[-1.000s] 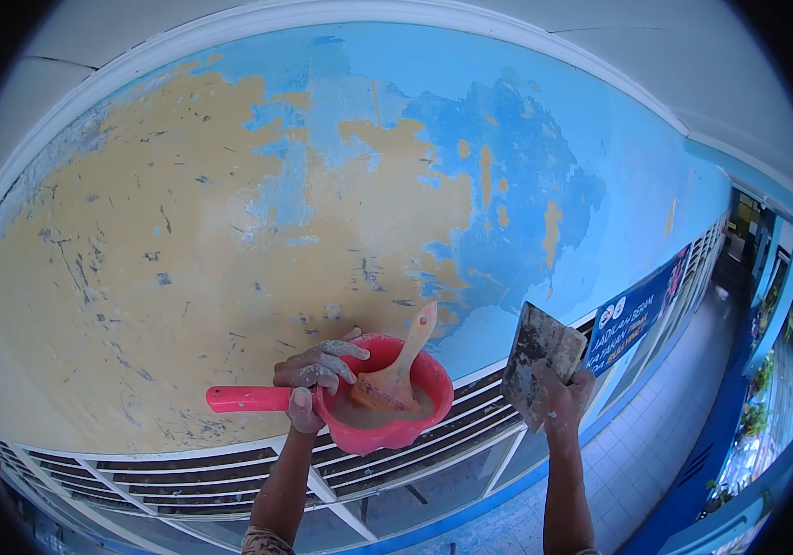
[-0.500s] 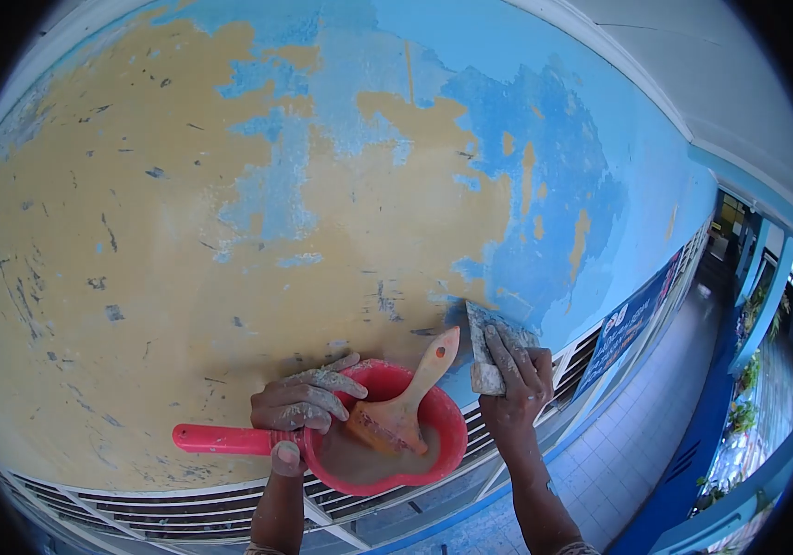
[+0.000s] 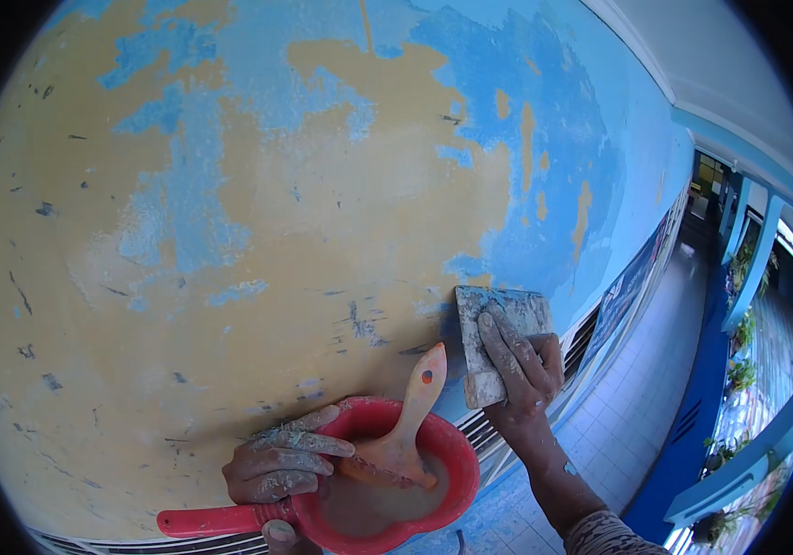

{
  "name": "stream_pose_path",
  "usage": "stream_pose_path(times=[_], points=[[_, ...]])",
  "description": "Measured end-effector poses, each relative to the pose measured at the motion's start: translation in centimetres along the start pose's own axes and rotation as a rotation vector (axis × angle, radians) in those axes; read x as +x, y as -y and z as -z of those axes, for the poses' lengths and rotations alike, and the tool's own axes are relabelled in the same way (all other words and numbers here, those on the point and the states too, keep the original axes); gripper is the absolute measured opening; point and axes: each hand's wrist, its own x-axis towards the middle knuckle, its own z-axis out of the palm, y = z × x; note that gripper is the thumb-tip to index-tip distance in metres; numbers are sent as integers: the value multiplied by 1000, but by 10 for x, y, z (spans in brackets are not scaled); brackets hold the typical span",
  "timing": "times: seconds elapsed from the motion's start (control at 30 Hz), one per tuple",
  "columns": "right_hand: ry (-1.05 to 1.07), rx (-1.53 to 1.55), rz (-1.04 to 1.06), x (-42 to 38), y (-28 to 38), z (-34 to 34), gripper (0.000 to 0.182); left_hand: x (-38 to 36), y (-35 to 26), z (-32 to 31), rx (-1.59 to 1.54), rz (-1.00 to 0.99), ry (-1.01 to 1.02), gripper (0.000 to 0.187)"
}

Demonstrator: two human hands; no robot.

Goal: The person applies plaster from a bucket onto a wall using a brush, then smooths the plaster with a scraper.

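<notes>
My left hand (image 3: pixel 278 462), its fingers smeared with pale paste, is closed on a red plastic dipper (image 3: pixel 459 444) where handle and rim meet. Cloudy greyish liquid (image 3: pixel 369 509) lies in the dipper. A wide paintbrush (image 3: pixel 412 416) leans in it, bristles down and bare handle upward. In my right hand (image 3: pixel 531 375) is a broad, paste-caked scraper (image 3: pixel 472 333), gripped with fingers laid along its blade. The scraper's upper edge is against or very near the wall (image 3: pixel 322 245), which shows patchy tan and blue paint; exact contact is hard to tell.
Slatted openings (image 3: pixel 582 338) run below the wall, with a dark blue banner (image 3: pixel 632 268) farther along. To the right stretches a tiled walkway (image 3: pixel 642 361), bordered by a blue ledge and posts (image 3: pixel 755 259). Potted plants (image 3: pixel 741 375) stand beyond.
The scraper has turned from nearly edge-on to showing its broad face, close to the wall. The dipper and my left hand sit lower in view, and the view has shifted.
</notes>
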Motion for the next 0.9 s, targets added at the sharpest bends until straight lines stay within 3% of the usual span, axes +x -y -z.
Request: stream_pose_path(times=[0.1,0.3,0.47,0.67,0.77,0.8,0.9], points=[[-30,-49,22,17,-6,-4,56,-2,-1,-4,-17,-15,-21,65],[-48,-35,-4,-9,-7,-10,57,-3,-10,-9,-51,-34,-57,65],[-94,-23,0,38,-6,-2,58,-1,-20,-14,-73,-58,-90,65],[-135,-21,7,18,-9,-14,57,1,-49,-19,-65,-91,-141,65],[-149,-8,-6,49,-14,-11,58,22,-52,7,-61,-184,-26,64],[-164,5,-14,49,-13,-13,58,28,-58,0,-39,-153,-108,60],[-197,-2,-16,21,-16,-17,58,33,-69,-1,7,-75,-59,55]])
